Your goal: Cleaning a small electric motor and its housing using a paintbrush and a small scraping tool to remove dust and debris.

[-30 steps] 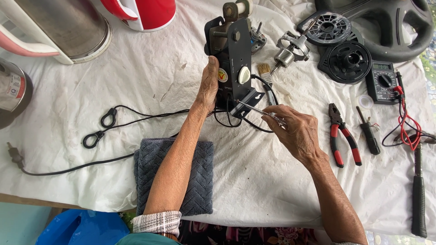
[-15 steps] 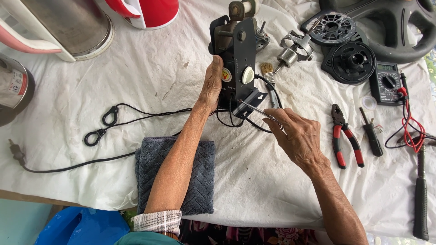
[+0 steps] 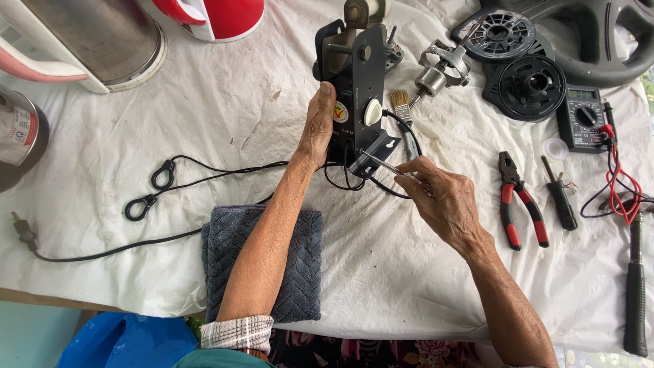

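White cloth point(image 3: 225, 116), creased and stained, covers the table, and we work near the middle of its far half. Our left hand point(image 3: 317, 129) wraps around the left side of a black fan control housing point(image 3: 359, 95), thumb along its edge, holding it upright on the cloth. A white knob point(image 3: 372, 111) sits on the housing's face, and black wires loop out beneath it. Our right hand point(image 3: 443, 197) pinches a thin screwdriver point(image 3: 381, 163) between the fingertips, its metal shaft angled up-left with the tip touching the lower bracket of the housing.

Our left forearm crosses a grey towel point(image 3: 272, 266) lying at the near edge of the table. A black power cord point(image 3: 157, 204) trails from the housing toward the left edge, ending in a plug. Just behind the housing lie a small paintbrush point(image 3: 400, 102) and a metal motor part point(image 3: 436, 71). To the right of our right hand rest red-handled pliers point(image 3: 521, 204), a second dark screwdriver point(image 3: 560, 197), and a multimeter point(image 3: 582, 123) with red leads. A hammer point(image 3: 635, 286) lies along the right edge. Black round fan parts point(image 3: 531, 85) occupy the far right corner, while a steel pot point(image 3: 88, 34) and a red appliance point(image 3: 218, 17) stand at the far left.
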